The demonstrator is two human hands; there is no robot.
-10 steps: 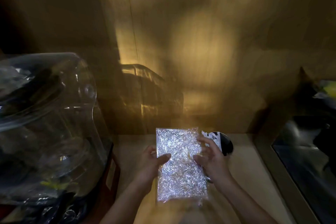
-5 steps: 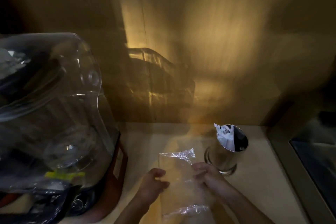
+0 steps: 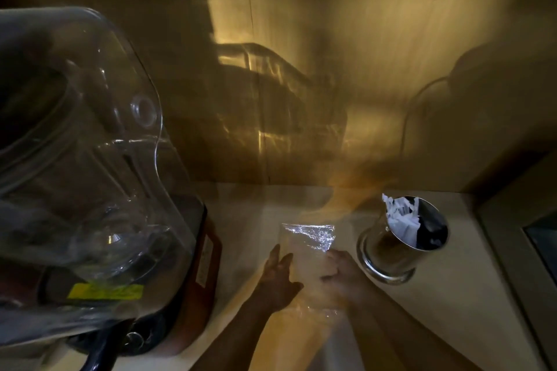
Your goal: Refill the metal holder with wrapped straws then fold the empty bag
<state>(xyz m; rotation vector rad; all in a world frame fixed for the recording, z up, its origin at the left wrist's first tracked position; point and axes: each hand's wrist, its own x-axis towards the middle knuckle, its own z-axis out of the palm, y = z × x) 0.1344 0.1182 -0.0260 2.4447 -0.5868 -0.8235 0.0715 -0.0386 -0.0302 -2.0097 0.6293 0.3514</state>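
Observation:
The clear plastic bag lies flat on the pale counter, its top edge catching the light. My left hand presses on its left side and my right hand rests on its right side, partly seen through the plastic. To the right stands the shiny metal holder, tilted in this wide view, with white wrapped straws sticking out of its mouth. The scene is dim.
A large blender with a clear jar and a red-brown base fills the left. A wooden wall closes off the back. A dark recessed frame runs along the right edge of the counter.
The bag went from held upright and glinting to lying flat on the counter under both hands. The view swung, and the metal holder with straws came fully into sight.

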